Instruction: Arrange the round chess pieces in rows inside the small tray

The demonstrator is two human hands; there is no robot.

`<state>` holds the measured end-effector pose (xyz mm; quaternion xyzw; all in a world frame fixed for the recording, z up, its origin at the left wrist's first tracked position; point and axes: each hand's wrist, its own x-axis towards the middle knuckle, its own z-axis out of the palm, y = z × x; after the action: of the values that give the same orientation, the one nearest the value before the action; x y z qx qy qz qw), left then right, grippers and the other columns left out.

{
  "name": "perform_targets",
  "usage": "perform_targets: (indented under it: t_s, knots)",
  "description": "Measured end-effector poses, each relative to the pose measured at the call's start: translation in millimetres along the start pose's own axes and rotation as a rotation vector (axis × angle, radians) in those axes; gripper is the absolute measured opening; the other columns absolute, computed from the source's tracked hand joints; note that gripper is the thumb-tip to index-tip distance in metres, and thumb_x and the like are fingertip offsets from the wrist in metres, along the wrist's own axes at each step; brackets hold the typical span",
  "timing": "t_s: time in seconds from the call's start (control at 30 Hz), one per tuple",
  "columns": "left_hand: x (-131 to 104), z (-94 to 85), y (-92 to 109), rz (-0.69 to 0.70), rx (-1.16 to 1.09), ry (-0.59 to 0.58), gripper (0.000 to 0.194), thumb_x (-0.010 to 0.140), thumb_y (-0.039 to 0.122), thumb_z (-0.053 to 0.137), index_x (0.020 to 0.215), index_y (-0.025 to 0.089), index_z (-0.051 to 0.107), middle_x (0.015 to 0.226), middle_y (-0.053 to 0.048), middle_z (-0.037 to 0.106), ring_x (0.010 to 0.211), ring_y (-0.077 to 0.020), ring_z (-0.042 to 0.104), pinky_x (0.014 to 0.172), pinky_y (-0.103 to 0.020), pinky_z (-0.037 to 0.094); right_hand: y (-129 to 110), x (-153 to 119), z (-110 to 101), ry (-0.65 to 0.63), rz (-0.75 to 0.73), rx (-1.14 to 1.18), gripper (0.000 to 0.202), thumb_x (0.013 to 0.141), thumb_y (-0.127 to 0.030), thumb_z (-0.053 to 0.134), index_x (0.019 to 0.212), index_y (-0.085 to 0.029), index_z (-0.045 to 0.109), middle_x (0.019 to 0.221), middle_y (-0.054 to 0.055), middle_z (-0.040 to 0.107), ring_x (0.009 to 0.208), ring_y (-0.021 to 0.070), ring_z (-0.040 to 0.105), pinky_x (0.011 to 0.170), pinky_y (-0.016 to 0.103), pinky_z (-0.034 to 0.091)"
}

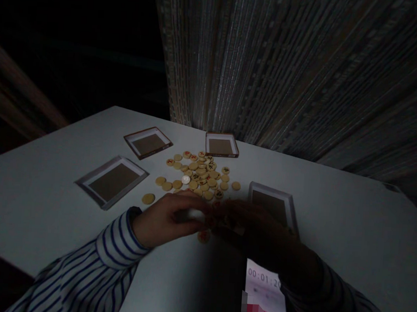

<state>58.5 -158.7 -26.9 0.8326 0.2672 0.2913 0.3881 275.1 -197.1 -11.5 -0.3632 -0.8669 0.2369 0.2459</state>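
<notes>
Many round wooden pieces, some marked with red or black characters, lie heaped and scattered on the white table. My left hand curves at the near edge of the heap, thumb and fingers bent with a gap between them. Its fingertips meet those of my right hand, which is in deep shadow; whatever lies between the tips is too dark to make out. A red-marked piece sits just below the fingertips. One silvery disc rests among the pieces, and a single piece lies above my left wrist.
Shallow open boxes stand around the heap: one at left, one at back left, one at back, one at right. A lit timer screen is beneath my right forearm. A string curtain hangs behind the table.
</notes>
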Motion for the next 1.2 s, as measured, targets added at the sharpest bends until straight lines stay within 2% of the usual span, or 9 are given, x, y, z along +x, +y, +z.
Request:
perform_targets:
  t_s: [0.13, 0.4, 0.47, 0.63, 0.7, 0.87, 1.03, 1.2]
  knots:
    - [-1, 1.3, -1, -0.060, -0.045, 0.018, 0.017, 0.078, 0.022, 0.065, 0.093, 0.015, 0.065, 0.094, -0.005, 0.069, 0.089, -0.0158, 0.063, 0.082, -0.030, 0.050, -2, 0, 0, 0.000, -0.010, -0.044, 0.014, 0.087, -0.026, 0.055, 0.098, -0.017, 0.055, 0.087, 0.004, 0.065, 0.074, 0.0127, 0.058, 0.064, 0.027, 0.045]
    - [-3, 2.7, -3, -0.114, -0.109, 0.000, 0.024, 0.079, 0.023, 0.063, 0.102, 0.016, 0.059, 0.096, -0.005, 0.068, 0.087, -0.0151, 0.064, 0.080, -0.030, 0.051, -2, -2, 4, 0.023, -0.091, -0.173, 0.022, 0.087, -0.023, 0.053, 0.108, -0.019, 0.053, 0.095, 0.007, 0.064, 0.081, 0.0155, 0.059, 0.068, 0.030, 0.047]
    - [-3, 1.5, -3, -0.091, -0.034, -0.019, 0.024, 0.079, 0.022, 0.061, 0.102, 0.017, 0.058, 0.099, -0.005, 0.067, 0.091, -0.0160, 0.063, 0.083, -0.032, 0.050, -2, -2, 2, -0.005, -0.082, -0.169, 0.020, 0.086, -0.023, 0.053, 0.106, -0.018, 0.053, 0.094, 0.006, 0.063, 0.080, 0.0151, 0.058, 0.066, 0.029, 0.047]
    - [0, -1.9, -7, 0.027, 0.322, -0.063, 0.031, 0.076, 0.024, 0.065, 0.106, 0.019, 0.058, 0.105, -0.006, 0.064, 0.102, -0.0212, 0.055, 0.090, -0.041, 0.043, 0, 0, -3, -0.154, -0.044, -0.198, 0.011, 0.088, -0.022, 0.050, 0.095, -0.018, 0.058, 0.092, 0.006, 0.061, 0.082, 0.0138, 0.056, 0.070, 0.028, 0.045]
    - [0, -1.4, -8, 0.068, 0.386, -0.108, 0.026, 0.076, 0.025, 0.066, 0.101, 0.019, 0.062, 0.107, -0.007, 0.063, 0.103, -0.0226, 0.053, 0.090, -0.042, 0.041, 1, 0, -3, -0.187, -0.042, -0.235, 0.009, 0.087, -0.019, 0.052, 0.093, -0.017, 0.059, 0.094, 0.006, 0.060, 0.080, 0.0136, 0.055, 0.069, 0.028, 0.044]
    - [0, 1.7, -8, 0.147, 0.453, -0.197, 0.010, 0.079, 0.030, 0.064, 0.083, 0.025, 0.071, 0.113, -0.006, 0.059, 0.106, -0.0247, 0.050, 0.090, -0.043, 0.038, 8, -2, 1, -0.212, -0.045, -0.246, 0.010, 0.087, -0.020, 0.053, 0.094, -0.018, 0.060, 0.096, 0.005, 0.059, 0.079, 0.0135, 0.052, 0.068, 0.028, 0.042]
    - [-1, 3.2, -6, 0.161, 0.494, -0.275, 0.012, 0.078, 0.029, 0.065, 0.087, 0.028, 0.072, 0.117, -0.006, 0.056, 0.110, -0.0258, 0.047, 0.092, -0.043, 0.036, 14, -5, 4, -0.238, -0.071, -0.271, 0.011, 0.088, -0.020, 0.051, 0.095, -0.019, 0.060, 0.098, 0.005, 0.058, 0.085, 0.0149, 0.051, 0.071, 0.031, 0.041]
    - [-1, 4.5, -5, 0.162, 0.515, -0.285, 0.014, 0.077, 0.032, 0.065, 0.090, 0.027, 0.071, 0.117, -0.007, 0.055, 0.109, -0.0266, 0.046, 0.091, -0.044, 0.035, 17, -5, 6, -0.239, -0.084, -0.286, 0.011, 0.088, -0.021, 0.050, 0.095, -0.018, 0.059, 0.102, 0.006, 0.058, 0.088, 0.0166, 0.052, 0.074, 0.033, 0.043]
